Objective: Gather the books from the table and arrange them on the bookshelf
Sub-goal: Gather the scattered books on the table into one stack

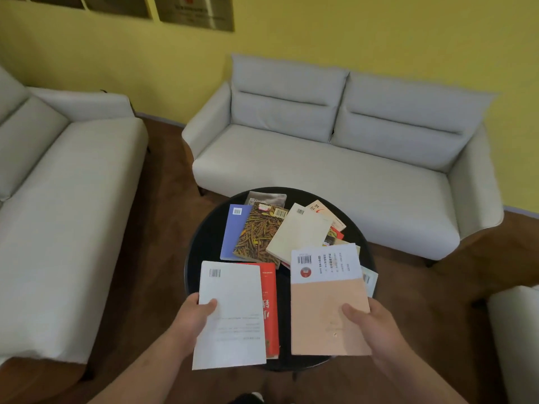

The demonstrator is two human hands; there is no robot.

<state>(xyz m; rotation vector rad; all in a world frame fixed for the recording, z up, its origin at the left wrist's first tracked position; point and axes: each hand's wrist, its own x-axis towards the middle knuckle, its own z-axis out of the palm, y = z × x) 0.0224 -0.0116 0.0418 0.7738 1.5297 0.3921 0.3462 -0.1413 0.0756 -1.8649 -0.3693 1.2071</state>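
A white book (230, 316) is pinched by the left hand (194, 312), a peach book (326, 313) by the right hand (369, 322), above the desk (201, 243).

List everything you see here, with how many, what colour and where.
table: one, black, round, centre.
other books: about eight, mixed colours, overlapping on the table.
white book: one, white, over the table's near left edge.
peach book: one, peach and white, over the table's near right.
sofas: two, light grey, behind the table and at left.
frames: blurred, on the wall, top left.
wall: yellow, background.
floor: brown, underneath.
left hand: grips the white book.
right hand: grips the peach book.
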